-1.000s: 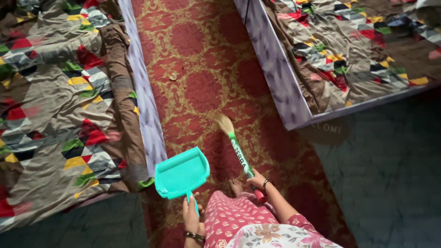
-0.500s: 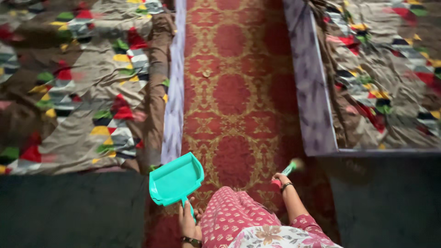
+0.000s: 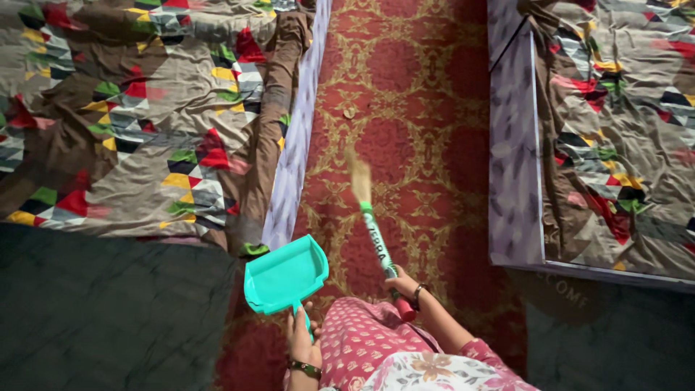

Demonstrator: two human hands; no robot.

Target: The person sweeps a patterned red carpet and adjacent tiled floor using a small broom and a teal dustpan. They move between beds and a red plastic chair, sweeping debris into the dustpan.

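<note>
Fingers of our left hand (image 3: 302, 340) grip the turquoise dustpan (image 3: 286, 275) low over the red carpet (image 3: 405, 108); our right hand (image 3: 404, 282) holds the green-handled broom (image 3: 375, 235), bristles forward between two beds.

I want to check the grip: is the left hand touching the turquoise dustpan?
Touching. The head view shows the left hand with its fingers closed around the handle of the dustpan, with no gap visible.
</note>
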